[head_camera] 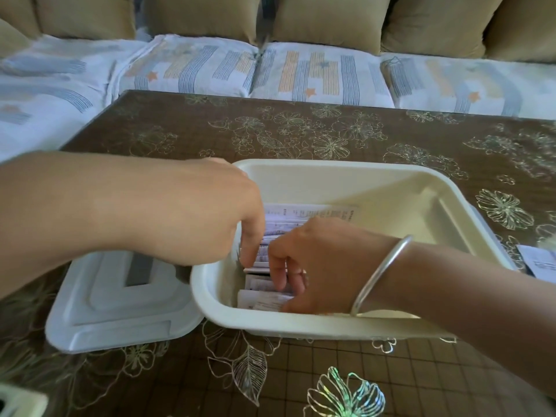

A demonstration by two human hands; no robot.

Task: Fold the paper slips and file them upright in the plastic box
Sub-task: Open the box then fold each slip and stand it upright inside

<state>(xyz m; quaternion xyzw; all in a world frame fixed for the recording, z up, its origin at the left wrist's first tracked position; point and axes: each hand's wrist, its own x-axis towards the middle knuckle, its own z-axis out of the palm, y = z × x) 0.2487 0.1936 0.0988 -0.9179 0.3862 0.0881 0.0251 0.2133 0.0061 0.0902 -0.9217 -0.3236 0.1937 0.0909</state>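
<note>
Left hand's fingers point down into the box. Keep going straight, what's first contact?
The paper slips filed in the plastic box, right under the fingertips of the left hand. They may already touch; depth is unclear.

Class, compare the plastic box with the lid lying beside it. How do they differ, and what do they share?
The plastic box is cream; the lid is greyer, with a dark grey strip. The box is deep and holds paper slips; the lid is shallow and ridged. Shared: both are rounded rectangles on the table.
</note>
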